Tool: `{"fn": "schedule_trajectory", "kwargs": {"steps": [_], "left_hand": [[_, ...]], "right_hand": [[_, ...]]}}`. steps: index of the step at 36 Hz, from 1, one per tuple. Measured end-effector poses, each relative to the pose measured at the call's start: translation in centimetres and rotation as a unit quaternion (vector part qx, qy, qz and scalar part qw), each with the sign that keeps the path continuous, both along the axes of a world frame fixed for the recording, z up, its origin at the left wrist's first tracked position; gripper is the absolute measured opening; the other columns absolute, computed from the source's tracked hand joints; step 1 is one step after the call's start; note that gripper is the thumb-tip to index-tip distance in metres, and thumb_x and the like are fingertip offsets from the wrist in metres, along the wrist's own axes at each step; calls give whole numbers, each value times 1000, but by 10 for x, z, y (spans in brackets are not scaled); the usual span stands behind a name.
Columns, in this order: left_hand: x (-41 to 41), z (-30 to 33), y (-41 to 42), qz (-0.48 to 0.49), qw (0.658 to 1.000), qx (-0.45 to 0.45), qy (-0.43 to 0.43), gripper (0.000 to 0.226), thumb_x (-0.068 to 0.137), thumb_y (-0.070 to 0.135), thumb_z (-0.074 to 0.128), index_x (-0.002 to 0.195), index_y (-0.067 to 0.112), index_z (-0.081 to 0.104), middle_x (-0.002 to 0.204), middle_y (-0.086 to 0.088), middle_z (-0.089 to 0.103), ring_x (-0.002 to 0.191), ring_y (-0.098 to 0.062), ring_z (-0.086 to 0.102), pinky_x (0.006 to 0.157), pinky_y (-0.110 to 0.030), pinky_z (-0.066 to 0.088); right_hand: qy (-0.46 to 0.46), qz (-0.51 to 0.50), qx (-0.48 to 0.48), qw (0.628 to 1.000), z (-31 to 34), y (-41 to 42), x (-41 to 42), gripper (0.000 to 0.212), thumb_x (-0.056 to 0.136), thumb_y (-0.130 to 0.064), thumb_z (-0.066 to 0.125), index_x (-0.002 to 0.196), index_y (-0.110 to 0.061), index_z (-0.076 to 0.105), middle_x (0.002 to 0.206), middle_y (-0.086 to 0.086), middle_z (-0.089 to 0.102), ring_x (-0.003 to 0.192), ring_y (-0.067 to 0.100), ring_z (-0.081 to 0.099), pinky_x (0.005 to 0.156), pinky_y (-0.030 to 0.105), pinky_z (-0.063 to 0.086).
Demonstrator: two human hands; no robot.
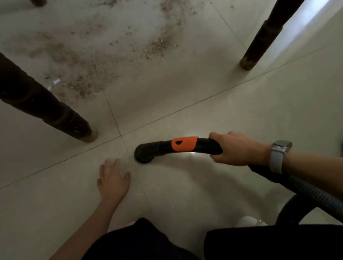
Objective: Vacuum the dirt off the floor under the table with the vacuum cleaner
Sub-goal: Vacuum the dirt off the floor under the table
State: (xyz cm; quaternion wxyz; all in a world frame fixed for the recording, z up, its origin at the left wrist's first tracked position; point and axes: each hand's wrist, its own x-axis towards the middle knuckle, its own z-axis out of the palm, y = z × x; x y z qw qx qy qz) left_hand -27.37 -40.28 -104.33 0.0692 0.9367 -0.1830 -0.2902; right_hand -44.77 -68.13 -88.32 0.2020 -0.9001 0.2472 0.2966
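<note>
Currently: right hand (236, 149) gripping vacuum handle (187, 147); nozzle (145, 154) near, short of dirt (94, 60) between bench legs (44, 103). Left hand (112, 178) flat, open. Advise slow, overlapping forward strokes.

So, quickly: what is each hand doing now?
Left hand: open, fingers spread, holding nothing.
Right hand: grips the vacuum handle.

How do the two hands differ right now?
The right hand grips the vacuum handle; the left hand holds nothing. The right hand's fingers curl around the handle; the left hand's fingers are spread, just over the floor. The right wrist wears a watch; the left is bare. Both are short of the dirt.
</note>
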Motion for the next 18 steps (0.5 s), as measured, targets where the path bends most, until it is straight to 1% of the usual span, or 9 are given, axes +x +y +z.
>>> {"fn": "schedule_trajectory", "kwargs": {"steps": [1, 4, 5, 7, 9, 12, 15, 18], "left_hand": [[-2, 0, -2, -2, 1000, 3, 4, 62, 96, 36, 48, 150, 18, 23, 160, -11, 7, 146, -30, 3, 115, -50, 18], [-6, 1, -8, -18, 1000, 14, 8, 63, 96, 38, 48, 150, 20, 23, 160, -10, 4, 146, -31, 1, 115, -51, 17], [-6, 1, -11, -28, 999, 15, 7, 63, 95, 38, 48, 150, 20, 23, 160, -10, 5, 146, -31, 1, 115, -51, 17], [-7, 1, -17, -52, 999, 15, 6, 63, 95, 39, 48, 150, 21, 23, 160, -11, 5, 146, -32, 1, 115, -52, 17], [-7, 2, -24, -74, 997, 13, 3, 63, 95, 39, 48, 150, 21, 23, 160, -11, 5, 146, -32, 1, 115, -51, 17], [-11, 4, -37, -107, 994, 19, 4, 65, 95, 40, 49, 151, 22, 21, 160, -10, 4, 147, -31, 1, 116, -49, 18], [-16, 6, -51, -140, 990, 23, 15, 67, 95, 41, 47, 152, 23, 17, 161, -9, 2, 147, -30, 0, 116, -46, 16], [-20, 8, -68, -184, 982, 31, 21, 69, 96, 44, 45, 153, 24, 11, 161, -8, 0, 147, -31, 0, 117, -44, 16]], "right_hand": [[-7, -17, -10, 1000, 3, -7, -2, 18, 89, -33, 55, 101, -24, 45, 76, -3, 53, 72, 20, 56, 61, 29, 45], [-42, -79, -48, 995, 7, -21, -10, 18, 89, -30, 55, 102, -22, 46, 70, -6, 48, 68, 20, 53, 54, 26, 36], [-48, -87, -59, 993, 7, -22, -13, 19, 89, -29, 55, 104, -21, 47, 69, -6, 47, 68, 20, 53, 53, 26, 34], [-38, -73, -58, 995, 8, -19, -23, 21, 89, -28, 55, 107, -20, 46, 70, -6, 46, 67, 19, 52, 51, 25, 34], [-16, -33, -45, 998, 10, -11, -35, 23, 89, -28, 54, 108, -20, 46, 73, -4, 48, 68, 21, 52, 53, 27, 37], [8, 14, -43, 999, 14, -5, -55, 24, 88, -32, 53, 108, -20, 47, 80, 2, 56, 76, 27, 59, 62, 32, 46], [11, -17, -51, 999, 17, -17, -71, 22, 87, -33, 53, 107, -22, 49, 88, 5, 63, 80, 28, 62, 65, 32, 46], [6, -84, -70, 994, 18, -36, -79, 17, 87, -35, 55, 100, -25, 47, 87, 5, 62, 85, 28, 62, 63, 29, 42]]}}
